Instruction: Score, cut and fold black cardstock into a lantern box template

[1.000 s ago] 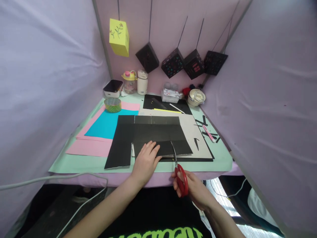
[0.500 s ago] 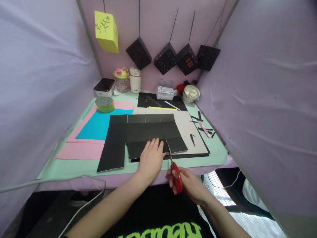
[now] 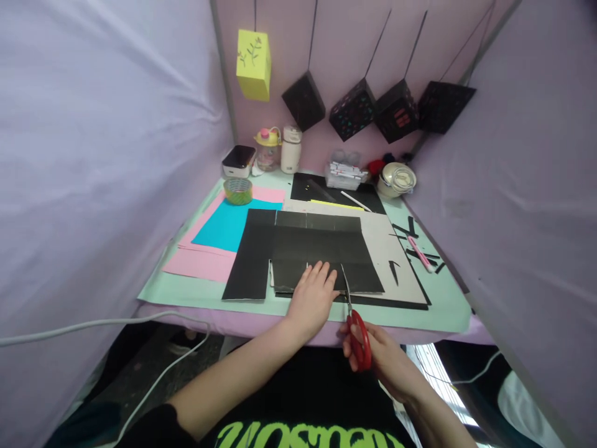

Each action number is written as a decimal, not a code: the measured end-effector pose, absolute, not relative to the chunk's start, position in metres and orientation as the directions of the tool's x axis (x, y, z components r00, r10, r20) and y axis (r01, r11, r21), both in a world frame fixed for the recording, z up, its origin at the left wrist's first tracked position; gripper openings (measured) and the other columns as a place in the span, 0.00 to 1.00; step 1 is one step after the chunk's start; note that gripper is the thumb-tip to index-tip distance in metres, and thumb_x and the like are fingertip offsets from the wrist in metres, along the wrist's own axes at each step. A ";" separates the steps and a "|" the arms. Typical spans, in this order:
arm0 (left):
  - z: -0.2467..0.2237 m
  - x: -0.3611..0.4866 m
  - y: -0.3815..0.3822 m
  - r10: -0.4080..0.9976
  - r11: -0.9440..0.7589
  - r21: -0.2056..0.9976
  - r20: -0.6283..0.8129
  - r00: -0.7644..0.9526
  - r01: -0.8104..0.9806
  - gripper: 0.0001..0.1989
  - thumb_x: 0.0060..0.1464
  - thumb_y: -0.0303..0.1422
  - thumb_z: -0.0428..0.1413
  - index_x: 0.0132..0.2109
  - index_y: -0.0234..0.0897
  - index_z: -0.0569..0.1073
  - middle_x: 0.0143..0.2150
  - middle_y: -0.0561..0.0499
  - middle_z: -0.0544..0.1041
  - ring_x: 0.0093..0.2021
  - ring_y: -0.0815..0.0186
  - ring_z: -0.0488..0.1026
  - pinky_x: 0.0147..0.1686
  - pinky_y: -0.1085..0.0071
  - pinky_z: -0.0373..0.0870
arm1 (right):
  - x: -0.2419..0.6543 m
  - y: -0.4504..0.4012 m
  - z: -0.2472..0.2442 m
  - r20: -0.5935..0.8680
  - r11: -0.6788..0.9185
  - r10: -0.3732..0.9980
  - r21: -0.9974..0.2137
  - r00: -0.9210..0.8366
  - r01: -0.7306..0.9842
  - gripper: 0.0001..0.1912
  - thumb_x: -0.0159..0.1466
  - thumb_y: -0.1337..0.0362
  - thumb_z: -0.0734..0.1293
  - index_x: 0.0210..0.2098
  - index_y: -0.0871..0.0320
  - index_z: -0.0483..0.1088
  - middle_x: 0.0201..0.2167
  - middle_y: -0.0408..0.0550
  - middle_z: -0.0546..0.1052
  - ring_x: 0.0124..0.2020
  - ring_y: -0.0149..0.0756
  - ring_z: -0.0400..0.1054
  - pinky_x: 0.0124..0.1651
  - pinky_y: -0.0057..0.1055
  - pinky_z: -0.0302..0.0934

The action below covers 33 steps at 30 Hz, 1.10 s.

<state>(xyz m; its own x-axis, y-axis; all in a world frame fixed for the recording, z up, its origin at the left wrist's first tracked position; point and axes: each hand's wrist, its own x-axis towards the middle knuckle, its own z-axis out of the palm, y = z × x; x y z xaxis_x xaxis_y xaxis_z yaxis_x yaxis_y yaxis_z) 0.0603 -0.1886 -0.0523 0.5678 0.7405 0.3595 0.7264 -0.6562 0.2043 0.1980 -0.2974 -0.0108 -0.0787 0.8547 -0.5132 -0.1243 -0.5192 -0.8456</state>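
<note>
A large sheet of black card [image 3: 317, 242] lies on the table, with crease lines across it and slits at its far and near edges. My left hand [image 3: 312, 298] presses flat on the card's near edge, fingers stretched out. Red-handled scissors [image 3: 360, 342] are gripped in my right hand [image 3: 380, 354], just beyond the table's front edge. Their blades point away from me and meet the card's near edge, right of my left fingertips. Part of the lower blade is hidden by the card.
A pale board [image 3: 377, 233] lies beneath the card. Pink paper [image 3: 200, 264], blue paper [image 3: 221, 227] and a tape roll [image 3: 237, 191] are at left. At right lie a pink cutter [image 3: 420, 253] and black scraps. Several box lanterns hang behind, one yellow [image 3: 253, 65]. A white cable [image 3: 93, 323] crosses the front left.
The whole view has shifted, so everything appears farther right. My left hand stays flat on the card, and the scissors stay at its near edge in my right hand.
</note>
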 end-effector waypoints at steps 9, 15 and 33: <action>-0.054 0.058 -0.186 0.717 -0.682 0.194 0.372 0.590 0.705 0.19 0.65 0.32 0.49 0.59 0.31 0.69 0.63 0.39 0.67 0.64 0.52 0.62 0.62 0.53 0.59 | 0.199 -0.292 -0.005 -0.550 -0.556 0.831 -0.827 -0.081 -0.083 0.25 0.60 0.42 0.65 0.37 0.61 0.67 0.25 0.45 0.74 0.20 0.28 0.64 0.27 0.28 0.54; -0.055 0.057 -0.185 0.700 -0.695 0.204 0.407 0.587 0.689 0.18 0.66 0.31 0.46 0.59 0.32 0.69 0.62 0.38 0.67 0.65 0.52 0.61 0.62 0.52 0.59 | 0.199 -0.286 0.008 -0.605 -0.606 0.795 -0.796 -0.057 -0.004 0.30 0.59 0.36 0.61 0.36 0.61 0.67 0.24 0.44 0.73 0.19 0.27 0.62 0.26 0.28 0.54; -0.057 0.055 -0.186 0.659 -0.738 0.218 0.438 0.611 0.639 0.19 0.66 0.30 0.45 0.59 0.28 0.69 0.60 0.39 0.70 0.63 0.51 0.63 0.63 0.51 0.56 | 0.202 -0.272 0.016 -0.592 -0.590 0.806 -0.802 0.003 0.096 0.29 0.62 0.38 0.60 0.32 0.61 0.67 0.18 0.44 0.72 0.15 0.27 0.62 0.22 0.26 0.53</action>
<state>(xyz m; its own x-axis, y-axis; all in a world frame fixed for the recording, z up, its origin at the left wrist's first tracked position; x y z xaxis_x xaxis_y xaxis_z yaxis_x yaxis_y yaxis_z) 0.0551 -0.1862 -0.0574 0.6115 0.6590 0.4380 0.6387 -0.7378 0.2184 0.2024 -0.2719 0.0155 0.0034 0.8056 -0.5924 0.0955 -0.5899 -0.8018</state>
